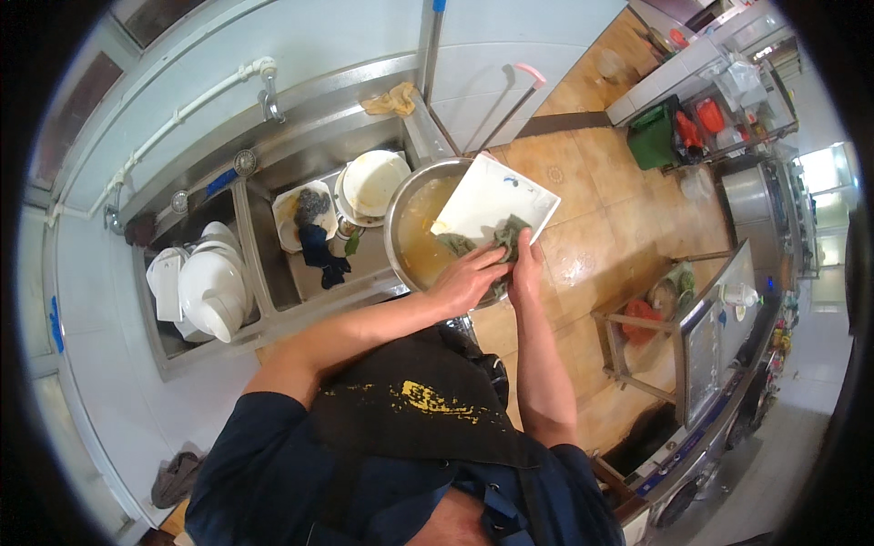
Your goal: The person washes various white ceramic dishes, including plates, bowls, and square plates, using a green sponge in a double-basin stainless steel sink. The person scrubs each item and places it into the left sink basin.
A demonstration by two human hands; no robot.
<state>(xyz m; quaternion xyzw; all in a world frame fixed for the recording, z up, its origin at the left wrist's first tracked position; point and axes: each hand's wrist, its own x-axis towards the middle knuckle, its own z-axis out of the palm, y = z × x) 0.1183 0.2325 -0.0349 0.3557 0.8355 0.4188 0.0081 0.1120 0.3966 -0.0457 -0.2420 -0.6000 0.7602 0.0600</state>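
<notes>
A white square plate point(495, 198) with a small blue motif is tilted over a round metal basin point(392, 239). My right hand point(526, 269) grips the plate's near right edge, its thumb beside a grey-green cloth point(511, 235). Bunched against the plate's inner face, the cloth is under the fingers of my left hand point(468, 280). Cloudy yellowish water point(418, 232) with floating bits fills part of the basin.
In the sink's right compartment are stacked white plates point(375, 181), a steel wool scourer point(312, 205) and a dark cloth point(321, 252). White dishes point(215, 280) crowd the left one. A yellow cloth point(389, 100) lies on the rim. A metal-topped table point(710, 348) stands right.
</notes>
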